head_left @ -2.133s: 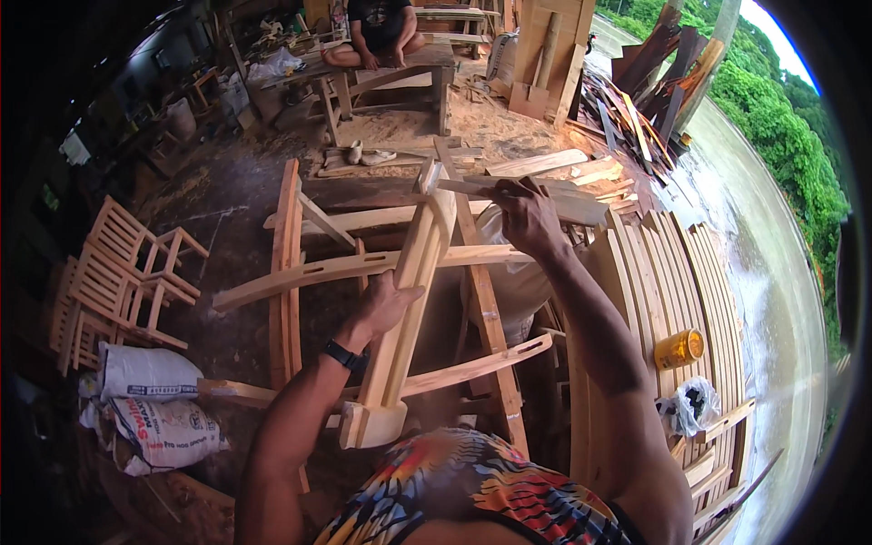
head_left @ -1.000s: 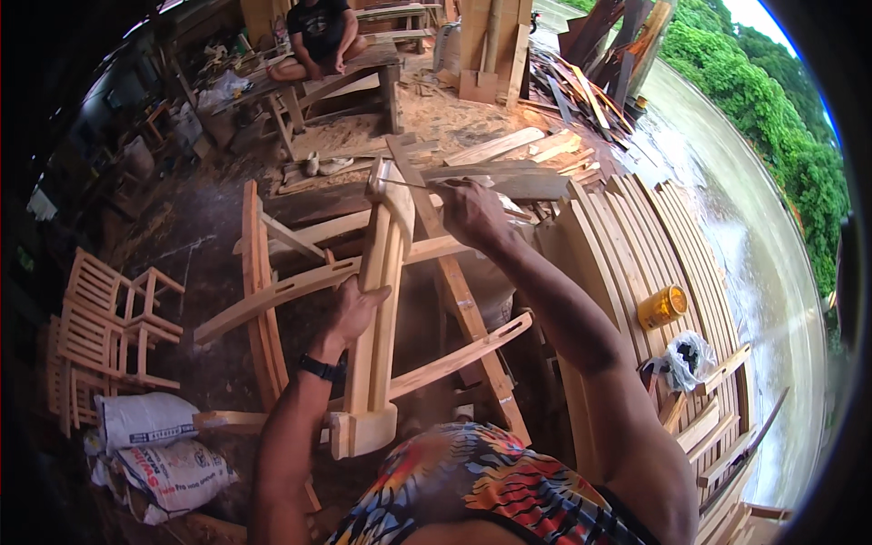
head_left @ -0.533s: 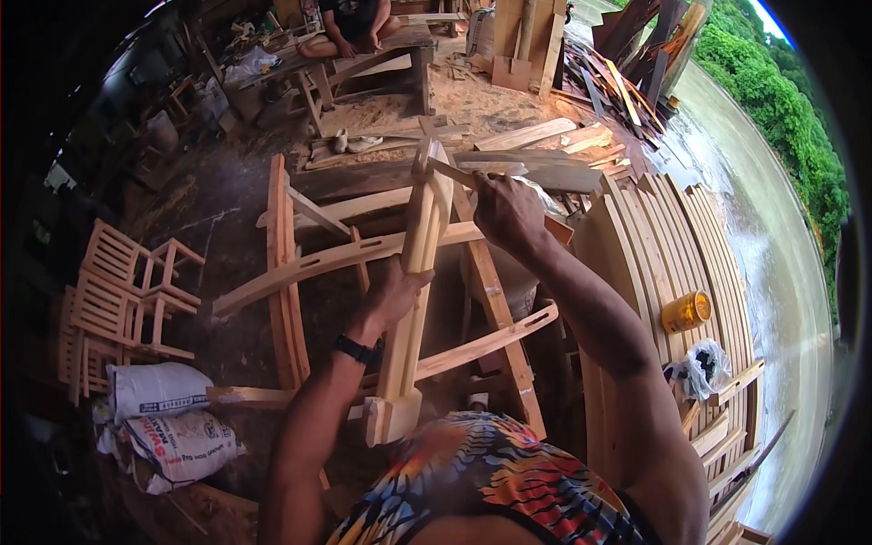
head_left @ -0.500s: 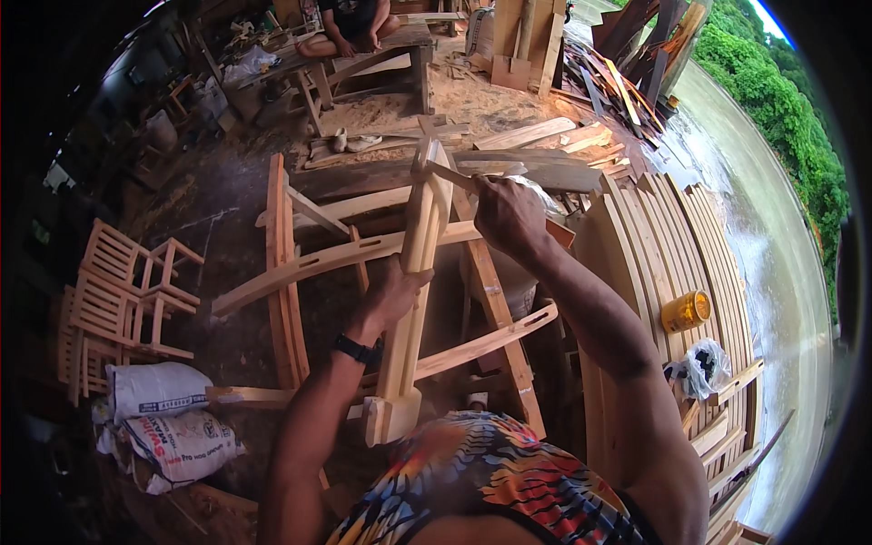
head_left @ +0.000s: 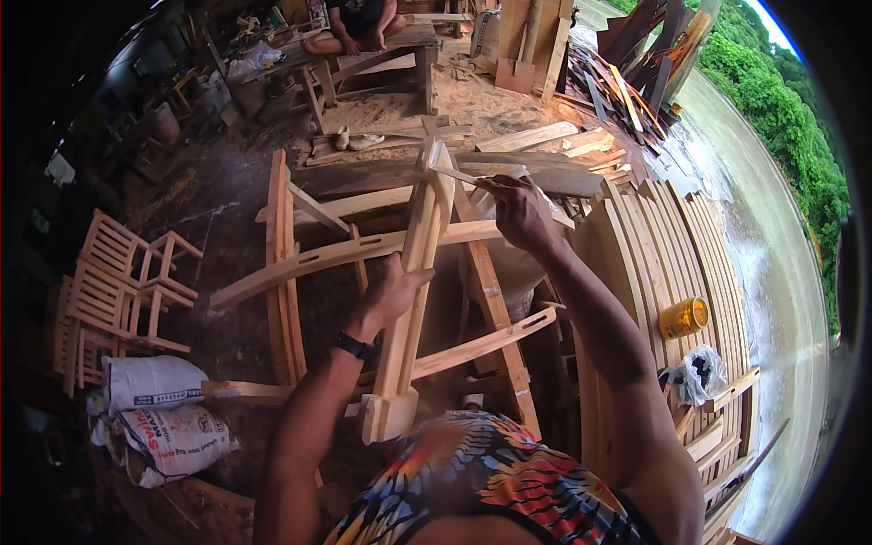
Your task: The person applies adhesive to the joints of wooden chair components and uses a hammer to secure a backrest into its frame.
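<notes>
The left hand (head_left: 393,289) is gripping a long, shaped wooden piece (head_left: 405,341), which is slanting away from the wearer's patterned top (head_left: 509,472) across slotted wooden rails (head_left: 309,274). Farther along, the right hand (head_left: 523,213) is grasping a thin, flat tool (head_left: 460,176) at the piece's far end. Beyond, another person (head_left: 361,20) is sitting on a wooden tabletop (head_left: 400,38).

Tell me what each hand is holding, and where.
The left hand grips the long wooden piece near mid-length; the right hand holds a thin flat tool by its right end.
</notes>
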`<move>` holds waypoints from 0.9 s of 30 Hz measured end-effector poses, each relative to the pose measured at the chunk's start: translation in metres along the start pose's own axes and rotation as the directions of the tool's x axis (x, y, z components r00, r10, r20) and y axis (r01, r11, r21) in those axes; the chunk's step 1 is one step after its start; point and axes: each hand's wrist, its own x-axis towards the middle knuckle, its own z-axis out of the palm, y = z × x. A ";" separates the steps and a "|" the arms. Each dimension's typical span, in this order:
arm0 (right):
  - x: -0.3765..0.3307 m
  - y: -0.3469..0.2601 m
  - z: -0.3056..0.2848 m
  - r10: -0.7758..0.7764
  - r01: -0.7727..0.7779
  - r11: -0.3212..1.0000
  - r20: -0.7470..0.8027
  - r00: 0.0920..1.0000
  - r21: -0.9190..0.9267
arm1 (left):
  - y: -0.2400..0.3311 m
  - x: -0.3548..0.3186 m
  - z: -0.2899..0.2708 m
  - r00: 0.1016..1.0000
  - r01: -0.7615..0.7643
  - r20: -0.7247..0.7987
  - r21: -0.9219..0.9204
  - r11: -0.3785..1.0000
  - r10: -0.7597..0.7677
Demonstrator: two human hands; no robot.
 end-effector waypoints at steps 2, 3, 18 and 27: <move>0.002 -0.002 -0.001 -0.033 0.033 0.999 0.013 0.999 -0.010 | 0.004 -0.002 0.000 1.000 0.010 -0.001 -0.049 0.999 -0.010; 0.003 -0.002 -0.002 -0.037 0.037 0.999 0.013 0.999 -0.009 | 0.003 -0.002 -0.001 1.000 0.009 -0.005 -0.050 0.999 -0.009; 0.020 0.018 -0.010 -0.105 0.105 0.994 0.039 0.994 -0.017 | -0.002 -0.003 -0.003 0.999 0.035 0.021 -0.125 0.992 -0.033; 0.043 0.062 0.002 -0.099 0.100 0.994 0.031 0.995 -0.034 | -0.003 -0.001 -0.003 0.998 -0.039 0.049 -0.109 0.993 0.044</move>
